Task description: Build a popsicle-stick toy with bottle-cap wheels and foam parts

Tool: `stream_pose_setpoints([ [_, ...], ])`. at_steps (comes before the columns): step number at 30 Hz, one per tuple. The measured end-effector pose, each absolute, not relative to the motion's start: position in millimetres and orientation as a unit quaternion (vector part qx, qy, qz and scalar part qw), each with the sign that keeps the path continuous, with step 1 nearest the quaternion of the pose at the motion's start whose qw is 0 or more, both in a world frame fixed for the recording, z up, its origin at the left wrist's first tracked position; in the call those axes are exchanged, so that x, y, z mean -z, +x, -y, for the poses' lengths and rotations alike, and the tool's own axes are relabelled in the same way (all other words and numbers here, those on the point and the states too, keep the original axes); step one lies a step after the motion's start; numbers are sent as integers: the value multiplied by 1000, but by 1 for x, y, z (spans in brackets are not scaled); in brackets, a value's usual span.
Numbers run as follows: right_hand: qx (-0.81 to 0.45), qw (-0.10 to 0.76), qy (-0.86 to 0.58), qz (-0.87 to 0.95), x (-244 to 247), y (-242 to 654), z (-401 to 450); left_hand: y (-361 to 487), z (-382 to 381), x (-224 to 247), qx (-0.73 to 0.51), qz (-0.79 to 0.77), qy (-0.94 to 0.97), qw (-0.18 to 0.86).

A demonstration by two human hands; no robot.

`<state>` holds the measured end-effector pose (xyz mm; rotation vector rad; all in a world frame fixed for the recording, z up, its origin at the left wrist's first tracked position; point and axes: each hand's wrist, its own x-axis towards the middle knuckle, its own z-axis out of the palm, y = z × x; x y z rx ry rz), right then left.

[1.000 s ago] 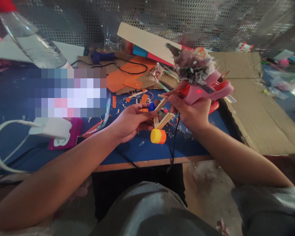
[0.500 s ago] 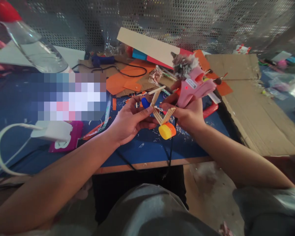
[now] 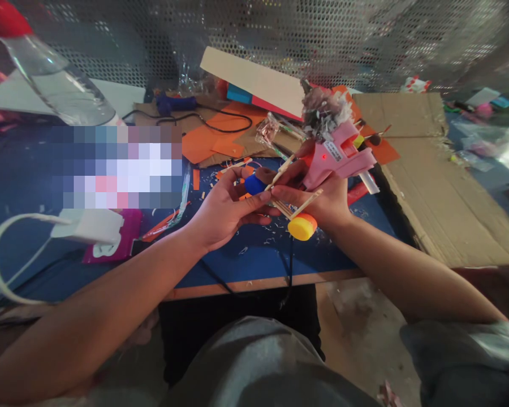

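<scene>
Between thumb and fingers, my left hand (image 3: 237, 206) pinches a small frame of thin wooden sticks (image 3: 283, 207). A blue bottle cap (image 3: 254, 184) sits at the frame's far left end, and a yellow-and-orange cap (image 3: 302, 226) at its near right end. My right hand (image 3: 322, 198) is wrapped round a pink glue gun (image 3: 335, 158) with a lit red light; a clear glue stick (image 3: 369, 182) pokes out of its back. The right thumb and fingers also reach the stick frame, touching it. The glue gun's nozzle is hidden behind the hand.
A clear bottle with a red cap (image 3: 63, 85) stands at the left, near a white plug (image 3: 89, 226) in a magenta socket block. Orange sheets (image 3: 214, 141), a blue-handled tool (image 3: 176, 104) and scraps lie behind. Cardboard (image 3: 445, 192) covers the right side.
The stick frame has turned and shifted right, its yellow cap swinging rightward. My right thumb has come closer to my left fingertips, and the glue gun has tilted slightly.
</scene>
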<state>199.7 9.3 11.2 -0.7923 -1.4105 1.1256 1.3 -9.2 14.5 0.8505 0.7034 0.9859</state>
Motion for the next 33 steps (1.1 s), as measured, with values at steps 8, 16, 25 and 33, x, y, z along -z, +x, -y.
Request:
stream_pose_setpoints([
  [8,-461,532,-345,620,-8,202,-14,3,9,-12,-442,-350,406,719],
  [16,-461,524,-347,626,-7,204,-15,4,9,-13,-439,-354,410,717],
  [25,-497,504,-374,599,-13,203,-18,4,9,-12,-414,-332,429,731],
  [33,-488,495,-363,621,-15,203,-18,3,9,-11,-398,-323,424,747],
])
